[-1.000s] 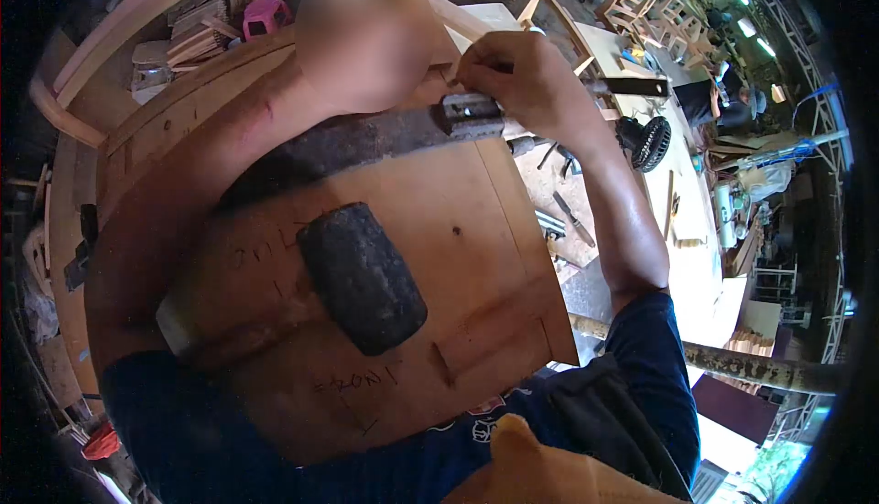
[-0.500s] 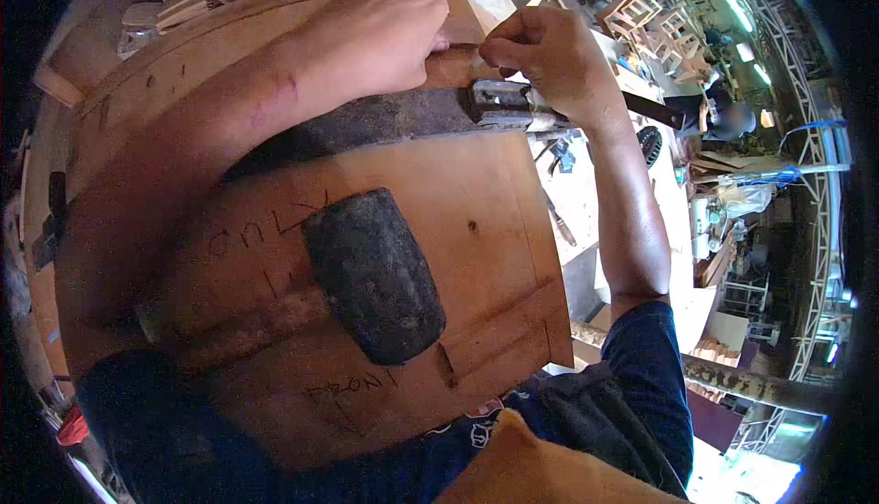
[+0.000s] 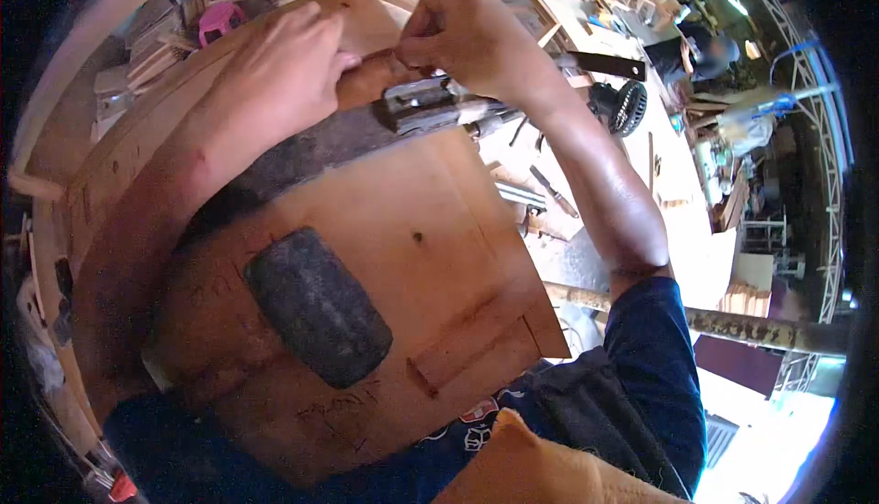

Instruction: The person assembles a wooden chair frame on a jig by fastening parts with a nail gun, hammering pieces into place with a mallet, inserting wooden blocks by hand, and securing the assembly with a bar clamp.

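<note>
The left hand [image 3: 284, 74] is pressing flat, fingers curled, on the far edge of a wooden panel [image 3: 403, 257], seemingly steadying it. The right hand [image 3: 462, 32] is pinching something small at that same edge, fingers narrowed tight; what it grips is too small to tell. Just below both hands a metal clamp [image 3: 426, 103] is biting across the panel, likely holding the joint. A black rubber mallet [image 3: 316, 307] is lying on the panel, near the body, within easy reach.
</note>
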Available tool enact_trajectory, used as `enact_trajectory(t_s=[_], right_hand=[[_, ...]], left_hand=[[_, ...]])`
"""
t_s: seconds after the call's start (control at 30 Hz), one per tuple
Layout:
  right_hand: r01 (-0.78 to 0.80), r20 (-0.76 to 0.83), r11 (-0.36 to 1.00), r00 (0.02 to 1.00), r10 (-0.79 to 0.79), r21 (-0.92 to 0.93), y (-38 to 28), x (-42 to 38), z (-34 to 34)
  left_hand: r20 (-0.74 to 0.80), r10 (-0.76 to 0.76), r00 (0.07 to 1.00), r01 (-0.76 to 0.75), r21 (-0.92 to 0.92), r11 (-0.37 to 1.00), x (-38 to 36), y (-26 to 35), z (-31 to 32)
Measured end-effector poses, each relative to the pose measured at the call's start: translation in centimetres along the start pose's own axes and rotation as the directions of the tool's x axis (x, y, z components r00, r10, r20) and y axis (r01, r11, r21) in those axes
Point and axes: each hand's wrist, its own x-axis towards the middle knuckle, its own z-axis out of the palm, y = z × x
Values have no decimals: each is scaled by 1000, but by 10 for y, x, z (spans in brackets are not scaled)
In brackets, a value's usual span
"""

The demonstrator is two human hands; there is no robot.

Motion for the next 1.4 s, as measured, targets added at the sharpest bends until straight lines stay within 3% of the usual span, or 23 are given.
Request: enact_trajectory(t_s=[0.03,0.13,0.2,0.3,0.4,0.5,0.6,0.77,0.87,1.03,1.13,1.4], right_hand=[[4,-13,1000,1000,-4,12,-1,0,1],[80,-29,997,996,-79,15,3,-1,1],[66,8,998,998,-66,7,-2,-1,-3],[231,-113,959,962,-250,-162,-7,-5,5],[192,-201,949,949,-244,-249,-17,-3,13],[100,35,991,995,-97,-85,-9,5,-1],[63,64,992,995,-70,109,1,3,-4],[81,-37,985,996,-76,155,5,-4,-8],[122,-57,984,992,-115,126,6,-5,-6],[47,7,999,999,-47,5,2,-3,-4],[24,-10,999,1000,-24,-47,1,-3,-2],[10,-9,997,1000,-11,-72,-5,-1,-7]], left_hand=[[39,-7,999,7,-2,1000,1,0,-1],[-199,111,974,-96,84,992,-4,2,8],[-169,118,979,-107,70,992,-2,0,7],[-153,120,981,-111,69,991,0,-2,8],[-159,129,979,-122,55,991,0,-5,10],[-113,111,987,-109,22,994,1,-6,11],[-70,62,996,-62,0,998,2,-2,6],[-55,44,998,-44,-7,999,-1,0,5],[-79,59,995,-60,-9,998,2,-5,9],[-105,125,987,-115,96,989,2,3,2],[-24,78,997,-75,79,994,2,7,-4],[3,84,996,-84,129,988,1,15,-10]])
